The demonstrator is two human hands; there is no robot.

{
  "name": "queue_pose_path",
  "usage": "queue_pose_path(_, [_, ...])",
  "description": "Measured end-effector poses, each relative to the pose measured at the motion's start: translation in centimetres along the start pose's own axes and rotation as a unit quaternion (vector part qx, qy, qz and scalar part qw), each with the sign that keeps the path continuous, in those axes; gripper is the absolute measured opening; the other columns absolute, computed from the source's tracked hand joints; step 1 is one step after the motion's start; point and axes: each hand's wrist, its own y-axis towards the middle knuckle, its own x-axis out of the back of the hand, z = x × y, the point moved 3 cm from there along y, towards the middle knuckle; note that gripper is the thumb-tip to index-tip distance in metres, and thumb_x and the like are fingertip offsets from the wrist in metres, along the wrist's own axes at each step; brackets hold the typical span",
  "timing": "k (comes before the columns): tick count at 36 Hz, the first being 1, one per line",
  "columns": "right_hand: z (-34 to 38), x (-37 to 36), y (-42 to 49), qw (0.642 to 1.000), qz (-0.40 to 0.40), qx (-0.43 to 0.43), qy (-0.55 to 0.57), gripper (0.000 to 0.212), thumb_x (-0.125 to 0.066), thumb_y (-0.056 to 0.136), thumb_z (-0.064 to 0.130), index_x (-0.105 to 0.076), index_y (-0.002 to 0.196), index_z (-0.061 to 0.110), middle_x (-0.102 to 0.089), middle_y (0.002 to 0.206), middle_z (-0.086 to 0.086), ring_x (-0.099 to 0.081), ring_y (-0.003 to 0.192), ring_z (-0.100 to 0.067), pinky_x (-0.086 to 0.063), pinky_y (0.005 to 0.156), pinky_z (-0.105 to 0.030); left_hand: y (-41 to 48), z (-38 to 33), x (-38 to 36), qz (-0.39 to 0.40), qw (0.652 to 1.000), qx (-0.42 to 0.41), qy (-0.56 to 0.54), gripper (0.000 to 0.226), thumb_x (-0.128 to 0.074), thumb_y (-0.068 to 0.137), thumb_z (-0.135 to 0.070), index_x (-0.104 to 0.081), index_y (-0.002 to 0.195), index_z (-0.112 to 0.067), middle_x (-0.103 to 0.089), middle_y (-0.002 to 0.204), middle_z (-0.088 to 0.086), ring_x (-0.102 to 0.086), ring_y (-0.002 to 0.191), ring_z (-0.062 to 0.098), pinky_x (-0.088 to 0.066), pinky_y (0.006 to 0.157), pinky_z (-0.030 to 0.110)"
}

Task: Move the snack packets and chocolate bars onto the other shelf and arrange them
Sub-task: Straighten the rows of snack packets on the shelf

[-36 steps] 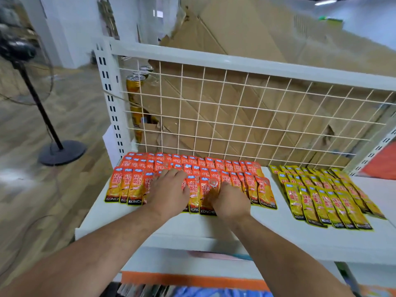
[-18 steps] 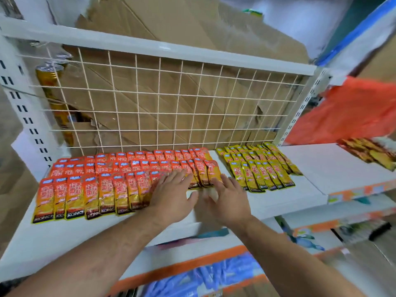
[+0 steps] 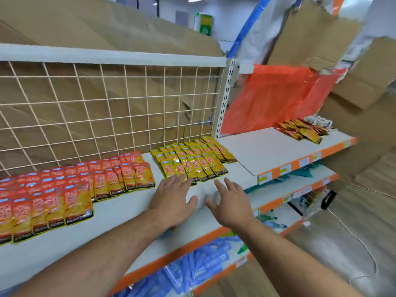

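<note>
Left hand (image 3: pixel 171 200) and right hand (image 3: pixel 230 202), spread flat and empty, over the white metal shelf's (image 3: pixel 120 213) front edge; yellow foil snack packets (image 3: pixel 192 162) just beyond. I'd square their front row with level palms.

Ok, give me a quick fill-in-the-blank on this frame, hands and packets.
1. The left hand and right hand both hold ___.
2. The packet rows at the left hand's fingertips are ___ in colour.
3. The red-orange packets lie to the ___ of those rows.
4. The loose pile lies on the adjoining shelf, off to the ___.

Missing words: nothing; yellow; left; right.
</note>
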Motion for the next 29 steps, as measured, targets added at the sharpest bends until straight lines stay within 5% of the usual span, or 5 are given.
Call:
queue_pose_path(9, [-12.2, 3.8, -0.1, 1.000, -0.003, -0.008, 0.018, 0.074, -0.047, 0.094, 0.061, -0.026, 0.156, 0.026, -0.021, 0.164, -0.006, -0.018, 0.149, -0.028, -0.027, 0.118, -0.043, 4.4, -11.8, -2.0, -0.013, 1.000, -0.013, 0.003, 0.081, -0.013, 0.084, -0.062, -0.028, 0.154, -0.027, -0.025, 0.162, -0.001, -0.019, 0.149, 0.020, -0.012, 0.122, 0.039])
queue_pose_path(23, [-26.5, 6.4, 1.0, 0.996, 0.003, -0.083, 0.024, 0.078, -0.045, 0.095, 0.063, -0.018, 0.159, 0.027, -0.016, 0.165, -0.007, -0.016, 0.150, -0.029, -0.023, 0.120, -0.046, 11.8, -25.3, -4.3, 0.023, 0.996, -0.078, -0.023, 0.063, -0.034, 0.100, -0.053, -0.023, 0.156, -0.026, -0.018, 0.164, -0.002, -0.014, 0.150, 0.019, -0.006, 0.122, 0.037])
queue_pose_path(29, [-31.4, 7.2, 3.4, 0.993, -0.007, -0.110, 0.032, 0.077, -0.045, 0.097, 0.062, -0.019, 0.159, 0.025, -0.017, 0.165, -0.008, -0.015, 0.151, -0.027, -0.019, 0.122, -0.041, 17.0, -29.1, -6.1, 0.034, 0.991, -0.125, -0.029, 0.064, -0.028, 0.100, -0.053, -0.022, 0.156, -0.024, -0.021, 0.163, -0.001, -0.016, 0.149, 0.020, -0.008, 0.122, 0.038])
